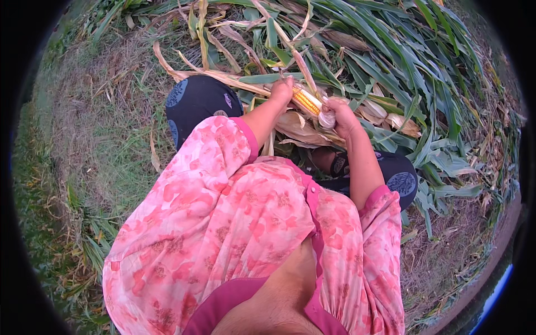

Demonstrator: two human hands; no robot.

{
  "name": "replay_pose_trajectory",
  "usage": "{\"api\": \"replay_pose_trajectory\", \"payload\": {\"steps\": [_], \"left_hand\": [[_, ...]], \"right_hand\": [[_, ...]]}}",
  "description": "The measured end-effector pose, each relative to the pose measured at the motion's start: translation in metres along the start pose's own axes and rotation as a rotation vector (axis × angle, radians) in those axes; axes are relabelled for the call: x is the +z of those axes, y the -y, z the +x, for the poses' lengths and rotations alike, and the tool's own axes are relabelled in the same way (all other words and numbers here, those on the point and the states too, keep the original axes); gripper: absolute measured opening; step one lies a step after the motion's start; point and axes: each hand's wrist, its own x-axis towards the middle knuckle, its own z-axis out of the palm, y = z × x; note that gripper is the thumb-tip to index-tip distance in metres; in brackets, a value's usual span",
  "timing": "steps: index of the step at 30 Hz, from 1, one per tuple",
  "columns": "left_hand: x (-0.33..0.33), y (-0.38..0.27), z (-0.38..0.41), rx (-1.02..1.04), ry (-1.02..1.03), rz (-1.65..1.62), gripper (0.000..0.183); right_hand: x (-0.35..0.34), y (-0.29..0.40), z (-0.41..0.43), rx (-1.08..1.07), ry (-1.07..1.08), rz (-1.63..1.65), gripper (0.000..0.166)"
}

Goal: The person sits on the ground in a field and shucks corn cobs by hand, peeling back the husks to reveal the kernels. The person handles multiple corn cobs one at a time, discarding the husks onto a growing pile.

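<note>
A partly husked ear of yellow corn (307,101) lies slantwise between my two hands, its kernels bared along the middle. My left hand (282,91) is closed around the husk and stalk at the upper left end of the ear. At the other end, my right hand (340,115) grips the pale husk bunched at the ear's lower right. A small thin dark object (281,73) sticks up from beside my left fingers; what it is I cannot tell. Dry husk leaves (302,127) hang below the ear.
Green corn stalks and leaves (389,63) are heaped at the upper right. Dry husks (402,123) lie just right of my right hand. My knees (199,104) in dark patterned cloth flank my forearms. Cut grass and straw (113,109) cover the ground at left.
</note>
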Motion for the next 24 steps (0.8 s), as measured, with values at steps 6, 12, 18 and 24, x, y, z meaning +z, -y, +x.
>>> {"api": "replay_pose_trajectory", "payload": {"steps": [6,12,18,24], "left_hand": [[-0.007,0.005,0.004,-0.028,0.084,0.113,0.049],[-0.008,-0.007,-0.009,0.15,0.193,0.443,0.063],[0.005,-0.004,-0.037,0.573,0.172,0.596,0.061],[0.001,-0.006,-0.03,0.347,0.152,0.343,0.051]], "right_hand": [[0.024,0.018,-0.023,-0.024,0.003,-1.322,0.032],[0.048,0.04,-0.084,0.058,-0.041,-1.642,0.045],[0.024,0.018,-0.067,-0.395,-0.363,-1.323,0.037],[0.015,-0.005,-0.051,-0.284,-0.326,-1.213,0.067]]}}
